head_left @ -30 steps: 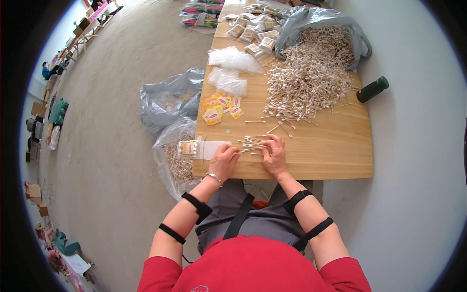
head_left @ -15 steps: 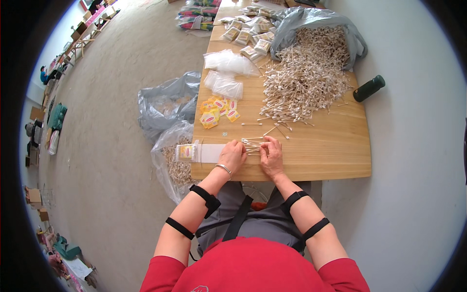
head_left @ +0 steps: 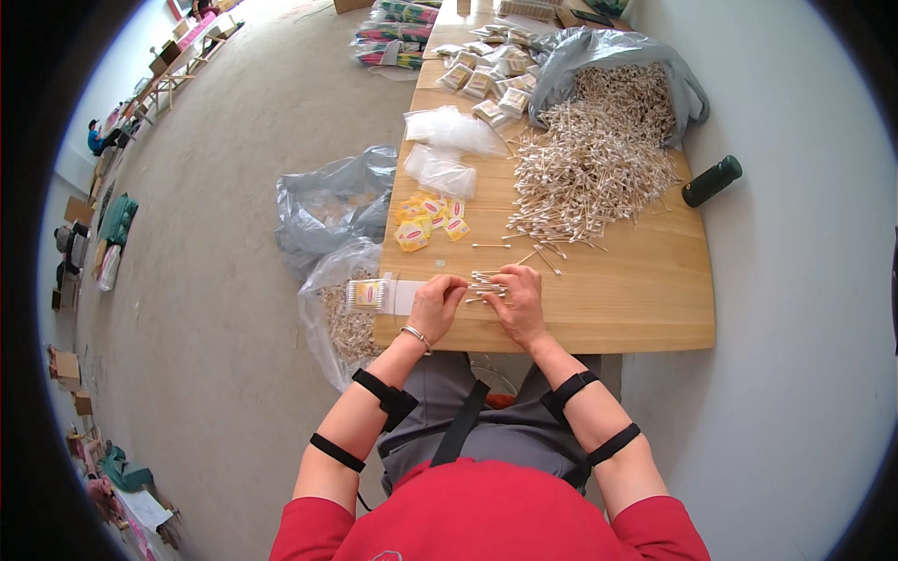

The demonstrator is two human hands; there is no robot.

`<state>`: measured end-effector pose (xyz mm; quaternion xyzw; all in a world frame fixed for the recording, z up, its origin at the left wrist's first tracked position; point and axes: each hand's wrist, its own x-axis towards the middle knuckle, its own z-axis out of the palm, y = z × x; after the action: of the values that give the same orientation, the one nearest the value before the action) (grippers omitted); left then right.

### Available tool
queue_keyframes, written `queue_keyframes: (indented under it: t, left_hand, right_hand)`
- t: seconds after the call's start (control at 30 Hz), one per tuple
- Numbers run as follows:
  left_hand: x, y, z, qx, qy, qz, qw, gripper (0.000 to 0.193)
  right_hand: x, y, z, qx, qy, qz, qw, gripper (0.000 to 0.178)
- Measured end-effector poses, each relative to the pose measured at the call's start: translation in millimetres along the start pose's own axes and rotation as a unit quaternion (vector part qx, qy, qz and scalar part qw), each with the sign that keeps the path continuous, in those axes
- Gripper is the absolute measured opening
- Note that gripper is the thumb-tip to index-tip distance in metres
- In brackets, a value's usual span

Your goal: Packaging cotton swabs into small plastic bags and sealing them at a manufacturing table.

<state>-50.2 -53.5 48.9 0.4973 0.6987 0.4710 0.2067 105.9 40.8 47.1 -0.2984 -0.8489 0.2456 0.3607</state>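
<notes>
A small bunch of cotton swabs (head_left: 485,289) lies crosswise between my hands near the table's front edge. My right hand (head_left: 520,307) has its fingers curled round the right ends of these swabs. At their left ends my left hand (head_left: 436,309) is closed in a pinch; whatever its fingertips hold is hidden. Beside the left wrist, a white strip (head_left: 404,296) runs from under the hand to a clear packet of cotton swabs with a yellow card (head_left: 368,295) at the table's left edge. A few loose swabs (head_left: 543,259) lie just beyond the right hand.
A big heap of swabs (head_left: 594,168) spills from a grey plastic bag (head_left: 561,70). Yellow cards (head_left: 430,220), clear bags (head_left: 449,131) and filled packets (head_left: 491,70) lie farther back on the left. A dark green bottle (head_left: 713,180) stands at the right edge, by the wall.
My left hand has shifted slightly left, away from the swabs, baring more of their left ends. The right hand's fingers have closed further over the bunch. The whole view has shifted a little.
</notes>
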Motion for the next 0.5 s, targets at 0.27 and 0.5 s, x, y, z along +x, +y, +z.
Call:
queue_keyframes:
  t: [0.27, 0.5]
  left_hand:
    - [6, 12, -3, -0.259, 0.033, -0.115, 0.958, 0.019]
    - [6, 21, -3, -0.339, 0.055, -0.139, 0.929, 0.022]
  right_hand:
    - [16, -19, -4, 0.102, -0.087, 0.047, 0.990, 0.009]
    - [23, -46, -12, 0.188, -0.086, 0.105, 0.973, 0.009]
